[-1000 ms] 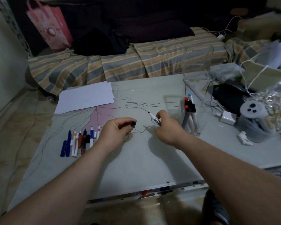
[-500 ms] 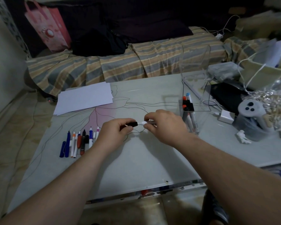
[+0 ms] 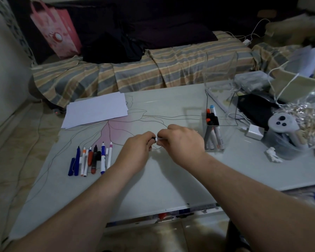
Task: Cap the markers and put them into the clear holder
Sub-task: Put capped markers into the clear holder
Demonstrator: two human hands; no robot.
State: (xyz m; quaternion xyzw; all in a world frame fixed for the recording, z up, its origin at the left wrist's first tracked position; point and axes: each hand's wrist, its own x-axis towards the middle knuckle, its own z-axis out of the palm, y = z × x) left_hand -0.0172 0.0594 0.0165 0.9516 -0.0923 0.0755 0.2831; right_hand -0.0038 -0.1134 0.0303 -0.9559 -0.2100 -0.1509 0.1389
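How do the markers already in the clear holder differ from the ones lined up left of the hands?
The markers in the clear holder stand nearly upright, leaning together; the row of markers lies flat on the table. The holder's markers show caps on top; several in the row have bare tips, with loose caps beside them. Both groups mix orange, blue and black.

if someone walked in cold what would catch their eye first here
Two bare hands meet at the table's middle, the left hand and right hand pressing a black cap onto a marker. To their left lies a row of loose markers; to their right stands the clear holder with a few capped markers inside.
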